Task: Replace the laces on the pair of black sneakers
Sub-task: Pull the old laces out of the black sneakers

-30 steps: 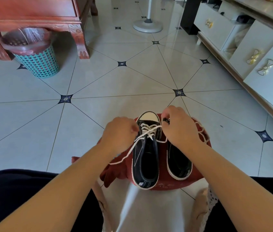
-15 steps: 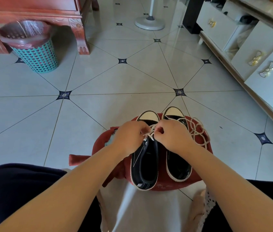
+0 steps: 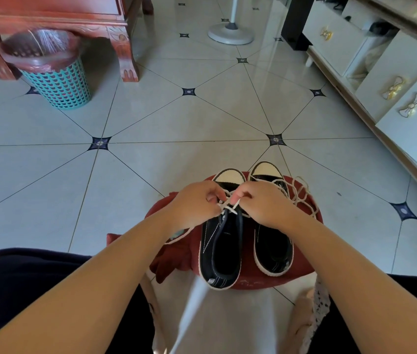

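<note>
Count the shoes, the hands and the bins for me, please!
Black sneakers: 2, the sneaker being laced and the other sneaker.
Hands: 2, the left hand and the right hand, both pinching the white lace.
Bins: 1, the teal bin.
Total: 5.

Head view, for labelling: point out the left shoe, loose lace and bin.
left shoe (image 3: 224, 251), head view, insole
loose lace (image 3: 300, 199), head view, coiled strand
bin (image 3: 59, 83), head view, teal mesh wall

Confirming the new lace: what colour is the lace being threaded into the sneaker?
Off-white; the lace shows best in the head view.
</note>
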Demonstrator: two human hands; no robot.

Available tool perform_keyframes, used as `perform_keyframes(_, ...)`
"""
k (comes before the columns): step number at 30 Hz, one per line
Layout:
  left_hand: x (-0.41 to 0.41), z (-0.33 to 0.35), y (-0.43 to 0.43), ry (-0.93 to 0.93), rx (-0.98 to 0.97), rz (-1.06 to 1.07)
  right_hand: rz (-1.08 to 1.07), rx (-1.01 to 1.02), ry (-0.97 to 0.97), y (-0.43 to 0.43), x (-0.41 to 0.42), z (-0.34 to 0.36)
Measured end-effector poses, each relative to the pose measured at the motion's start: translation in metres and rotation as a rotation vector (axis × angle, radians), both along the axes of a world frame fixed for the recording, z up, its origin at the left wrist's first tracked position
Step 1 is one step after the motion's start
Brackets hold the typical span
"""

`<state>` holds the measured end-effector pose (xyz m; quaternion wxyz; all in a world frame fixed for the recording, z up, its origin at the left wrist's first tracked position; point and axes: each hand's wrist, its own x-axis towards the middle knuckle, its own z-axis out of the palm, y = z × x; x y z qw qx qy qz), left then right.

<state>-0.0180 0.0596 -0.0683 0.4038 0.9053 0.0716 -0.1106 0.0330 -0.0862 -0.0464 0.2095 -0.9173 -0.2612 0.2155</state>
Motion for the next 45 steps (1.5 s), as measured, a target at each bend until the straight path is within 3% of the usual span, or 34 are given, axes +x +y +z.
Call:
perform_keyframes(3, -0.001, 0.0, 0.005, -0.088, 0.166, -0.049, 0.037, 0.006, -0.058, -0.006, 0.001, -0.003)
perform_keyframes(8, -0.003, -0.007, -0.003, -0.138, 0.234, -0.099, 0.036, -0.043, -0.156, -0.005, -0.001, -0.004)
perform_keyframes(14, 0.002, -0.007, 0.01, 0.031, 0.062, 0.328, -0.119, -0.233, -0.244, -0.01, 0.001, 0.0)
perform_keyframes(18, -0.002, -0.003, -0.001, 0.004, 0.117, 0.099, -0.009, -0.254, -0.173, -0.009, 0.004, 0.0)
perform_keyframes(21, -0.002, 0.0, -0.007, -0.104, 0.068, 0.046, 0.064, -0.139, -0.15, -0.004, -0.002, 0.003)
perform_keyframes(23, -0.001, -0.002, -0.007, -0.135, 0.127, 0.04, 0.112, -0.165, -0.183, -0.002, -0.005, 0.001)
perform_keyframes(29, 0.002, -0.007, 0.015, -0.086, 0.158, 0.39, -0.181, -0.163, -0.376, -0.018, 0.008, 0.012)
perform_keyframes(34, -0.002, -0.007, -0.002, -0.108, 0.222, 0.099, -0.014, -0.126, -0.33, -0.008, 0.003, 0.001)
perform_keyframes(38, 0.0, -0.001, -0.011, -0.24, 0.431, -0.032, 0.112, -0.204, -0.379, -0.001, -0.004, -0.002)
perform_keyframes(39, -0.001, 0.0, -0.008, -0.241, 0.356, -0.005, 0.091, -0.237, -0.386, -0.002, -0.004, 0.0)
perform_keyframes(42, -0.002, 0.009, 0.002, -0.196, -0.21, 0.275, -0.059, -0.176, -0.372, -0.01, 0.007, 0.007)
perform_keyframes(45, -0.003, 0.014, 0.008, -0.149, -0.534, 0.46, -0.189, -0.059, -0.358, -0.019, 0.017, 0.01)
